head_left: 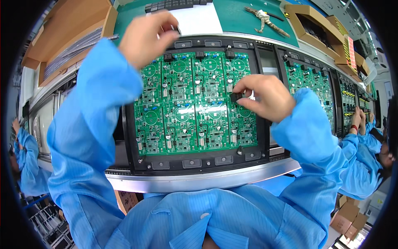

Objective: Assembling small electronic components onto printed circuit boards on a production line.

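Note:
A panel of green circuit boards lies in a black frame in front of me. My right hand pinches a small black block-shaped component over the right side of the panel, by the middle row. Beyond the panel's far left corner, my left hand is raised and slightly blurred, its fingers closed on a small dark component, mostly hidden by them. Black components of similar look sit along the boards' far edge. I cannot tell whether the right hand's component touches the board.
Rows of black components stand by a white sheet on the green mat. Pliers with wrapped handles lie there. Cardboard boxes flank the line. Another framed panel is at right. Co-workers' hands work farther right.

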`<state>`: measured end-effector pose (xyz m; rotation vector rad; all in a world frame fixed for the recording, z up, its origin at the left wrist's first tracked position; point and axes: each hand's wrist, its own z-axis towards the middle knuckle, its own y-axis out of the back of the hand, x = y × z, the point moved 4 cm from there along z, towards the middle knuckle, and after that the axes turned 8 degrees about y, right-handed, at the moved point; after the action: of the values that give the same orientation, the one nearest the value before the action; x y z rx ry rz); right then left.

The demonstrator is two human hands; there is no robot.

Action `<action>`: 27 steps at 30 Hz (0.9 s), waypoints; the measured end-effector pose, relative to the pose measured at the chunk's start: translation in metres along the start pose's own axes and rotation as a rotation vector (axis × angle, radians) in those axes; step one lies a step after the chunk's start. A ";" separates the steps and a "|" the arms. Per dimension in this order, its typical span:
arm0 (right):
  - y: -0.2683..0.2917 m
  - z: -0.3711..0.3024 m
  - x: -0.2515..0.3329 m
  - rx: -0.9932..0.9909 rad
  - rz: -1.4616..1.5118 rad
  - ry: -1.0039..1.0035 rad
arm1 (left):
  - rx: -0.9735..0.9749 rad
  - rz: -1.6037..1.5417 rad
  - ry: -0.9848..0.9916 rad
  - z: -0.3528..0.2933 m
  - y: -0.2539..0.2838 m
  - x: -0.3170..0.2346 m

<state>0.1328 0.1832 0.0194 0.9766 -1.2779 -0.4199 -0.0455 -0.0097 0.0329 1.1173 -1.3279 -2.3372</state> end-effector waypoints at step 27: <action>0.011 0.029 0.000 -0.120 -0.220 0.066 | 0.223 0.286 -0.134 -0.088 -0.055 -0.079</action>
<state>0.1036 0.1786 0.0279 1.0240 -1.0778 -0.6225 0.0805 0.0072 0.0018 0.7725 -1.7050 -2.1258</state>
